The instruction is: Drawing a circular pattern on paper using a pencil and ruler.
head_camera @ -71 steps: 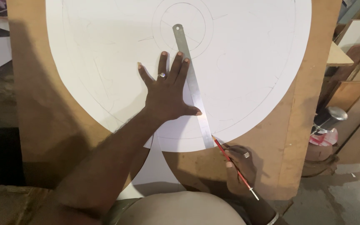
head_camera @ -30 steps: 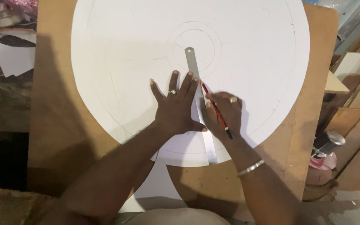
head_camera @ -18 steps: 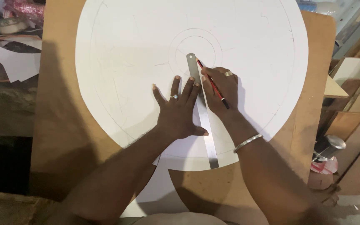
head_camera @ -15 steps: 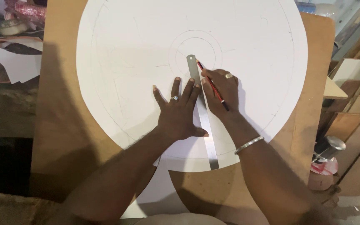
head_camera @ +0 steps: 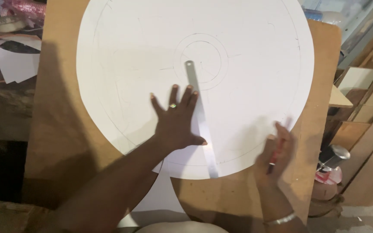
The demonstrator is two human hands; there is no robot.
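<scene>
A large white paper disc point(head_camera: 143, 47) with pencilled circles lies on a brown board point(head_camera: 57, 129). A steel ruler point(head_camera: 204, 138) runs from the disc's inner circles down to its lower edge. My left hand point(head_camera: 175, 123) is spread flat on the paper, its fingers and thumb pressing against the ruler's left side; one finger wears a ring. My right hand point(head_camera: 275, 153), blurred, is off the ruler near the disc's lower right edge and holds a red pencil point(head_camera: 273, 160), mostly hidden by the fingers.
Paper scraps and clutter point(head_camera: 5, 47) lie left of the board. Wood offcuts and boards point(head_camera: 359, 108) stand at the right, with a round metal-topped object point(head_camera: 331, 159) beside the board's right edge. A second white sheet point(head_camera: 160, 198) pokes out below the disc.
My right hand with the red pencil has left the ruler's upper part and swung down and to the right. The left hand and ruler have stayed in place.
</scene>
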